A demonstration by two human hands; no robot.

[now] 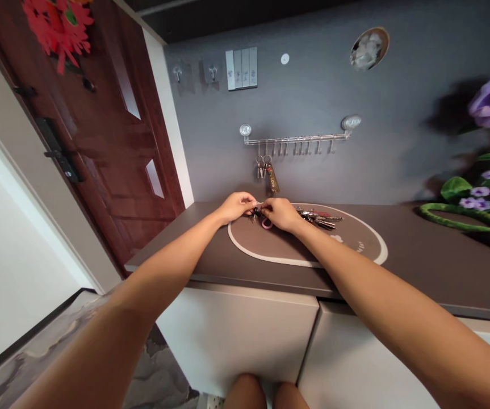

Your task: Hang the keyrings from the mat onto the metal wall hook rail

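My left hand [237,207] and my right hand [279,212] meet over the left part of an oval brown mat [308,263] with a white rim. Both have their fingers pinched on a small bunch of keys [254,214], whose dark and metal parts hang between them. A pink ring-shaped piece [267,223] shows just below the fingertips of my right hand. To the right of that hand, a pile of keys [319,218] lies on the mat, partly hidden by my wrist.
A hook rail [300,139] on the grey wall bears hanging keys [262,168] and a tag [272,179]. Switches [242,69] are above. Artificial flowers [477,199] stand on the counter [423,272] at right. A red-brown door [112,142] is at left.
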